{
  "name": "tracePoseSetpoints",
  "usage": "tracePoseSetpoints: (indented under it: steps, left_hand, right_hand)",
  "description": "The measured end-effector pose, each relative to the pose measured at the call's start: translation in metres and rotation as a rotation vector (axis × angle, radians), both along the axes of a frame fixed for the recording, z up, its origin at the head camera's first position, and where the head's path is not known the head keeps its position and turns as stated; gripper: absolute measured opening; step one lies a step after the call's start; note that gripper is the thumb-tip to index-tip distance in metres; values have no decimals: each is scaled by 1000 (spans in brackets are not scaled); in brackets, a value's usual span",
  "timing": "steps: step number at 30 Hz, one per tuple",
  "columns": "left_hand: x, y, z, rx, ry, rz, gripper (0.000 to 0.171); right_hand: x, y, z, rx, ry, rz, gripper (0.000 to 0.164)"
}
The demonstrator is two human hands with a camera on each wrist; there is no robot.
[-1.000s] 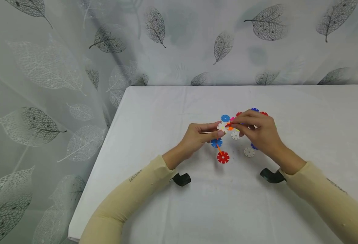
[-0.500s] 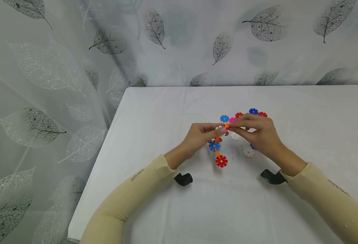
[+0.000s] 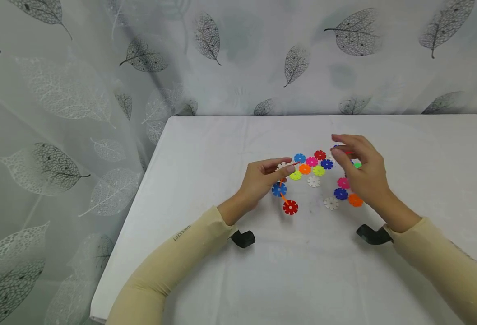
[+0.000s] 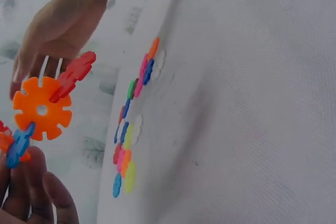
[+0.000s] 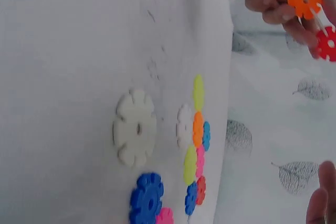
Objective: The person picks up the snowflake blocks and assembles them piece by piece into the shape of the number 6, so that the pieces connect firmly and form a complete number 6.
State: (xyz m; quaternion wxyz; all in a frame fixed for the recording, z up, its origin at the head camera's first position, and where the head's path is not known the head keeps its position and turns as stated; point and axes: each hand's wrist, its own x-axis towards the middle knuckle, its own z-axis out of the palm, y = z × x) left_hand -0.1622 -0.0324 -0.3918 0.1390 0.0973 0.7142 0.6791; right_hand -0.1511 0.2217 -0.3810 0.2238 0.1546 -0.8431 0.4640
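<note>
My left hand (image 3: 262, 178) pinches a chain of slotted plastic discs between thumb and fingers. In the head view a blue disc (image 3: 279, 189) and a red disc (image 3: 290, 207) hang below the fingers, joined by an orange disc seen edge-on. Close to the fingertips are a white disc (image 3: 281, 166) and a thin red disc (image 3: 296, 163). The left wrist view has a red disc (image 4: 76, 75) slotted into an orange disc (image 4: 42, 109) of the chain. My right hand (image 3: 366, 174) hovers over the loose discs, thumb and fingers apart, nothing between them.
Several loose slotted discs lie on the white-covered table (image 3: 222, 149), among them an orange disc (image 3: 355, 200), a white disc (image 3: 331, 203) and a yellow disc (image 3: 318, 170). Behind the table hangs a leaf-patterned curtain (image 3: 238, 54). Dark curved pieces (image 3: 243, 239) protrude at both wrists.
My right hand has let go of the chain and moved right, its fingers spreading. The left hand has shifted slightly left with the chain, uncovering loose discs between the hands.
</note>
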Motion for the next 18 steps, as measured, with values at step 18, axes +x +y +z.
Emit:
tracePoseSetpoints:
  steps: [18]
  left_hand:
    - [-5,-2,-1,133,-236,34,40]
  right_hand:
    - [-9,60,-19,30,-318,-329,45]
